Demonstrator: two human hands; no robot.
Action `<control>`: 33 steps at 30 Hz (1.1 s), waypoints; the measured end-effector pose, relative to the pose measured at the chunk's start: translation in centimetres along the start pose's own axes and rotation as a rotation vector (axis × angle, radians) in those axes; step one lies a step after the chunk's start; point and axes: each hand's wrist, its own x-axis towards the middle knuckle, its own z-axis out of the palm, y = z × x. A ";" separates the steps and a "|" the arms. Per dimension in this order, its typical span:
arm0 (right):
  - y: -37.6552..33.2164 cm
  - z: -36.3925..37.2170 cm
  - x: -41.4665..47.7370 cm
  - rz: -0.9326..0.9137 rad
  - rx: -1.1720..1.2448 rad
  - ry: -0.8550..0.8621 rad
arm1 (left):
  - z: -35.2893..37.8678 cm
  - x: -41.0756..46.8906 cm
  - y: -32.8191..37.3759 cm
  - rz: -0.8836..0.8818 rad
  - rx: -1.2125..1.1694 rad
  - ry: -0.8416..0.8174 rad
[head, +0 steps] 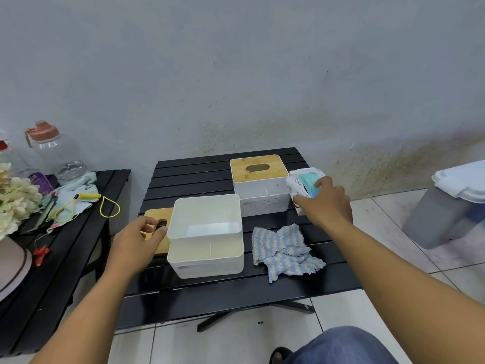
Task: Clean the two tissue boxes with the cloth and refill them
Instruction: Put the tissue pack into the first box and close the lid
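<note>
An open white tissue box point(207, 243) stands near the front of the black slatted table point(236, 292), its inside bare. Its bamboo lid point(154, 219) lies flat to the left. My left hand point(139, 237) hovers by the box's left wall, fingers loosely curled and holding nothing. A second white box with its bamboo lid on point(259, 179) stands behind. At the right of that box my right hand point(325, 200) grips a white and teal tissue pack point(304, 182). A blue and cream striped cloth point(283, 250) lies crumpled right of the open box.
A second black table point(65, 245) at the left carries cream flowers point(13, 195), a clear bottle with an orange cap point(55, 151), a pale cloth and a yellow cord. A grey bin with a white lid point(451, 206) stands on the tiled floor at the right. The wall runs close behind.
</note>
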 end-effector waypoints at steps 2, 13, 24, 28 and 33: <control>-2.4 -0.5 -0.9 -0.085 0.026 0.013 | -0.4 0.0 0.2 -0.022 -0.038 0.040; -12.7 1.8 -9.3 -0.274 0.188 -0.175 | -0.8 -2.8 6.9 -0.069 -0.633 0.124; -15.5 2.7 -13.6 -0.358 0.169 -0.327 | 2.2 -4.0 10.0 -0.298 -1.570 -0.484; -15.1 0.0 -12.0 -0.460 0.130 -0.358 | 2.2 -2.6 9.0 -0.279 -1.622 -0.569; -14.1 -2.4 -10.4 -0.687 0.213 -0.184 | 1.8 -1.6 8.2 -0.250 -1.703 -0.680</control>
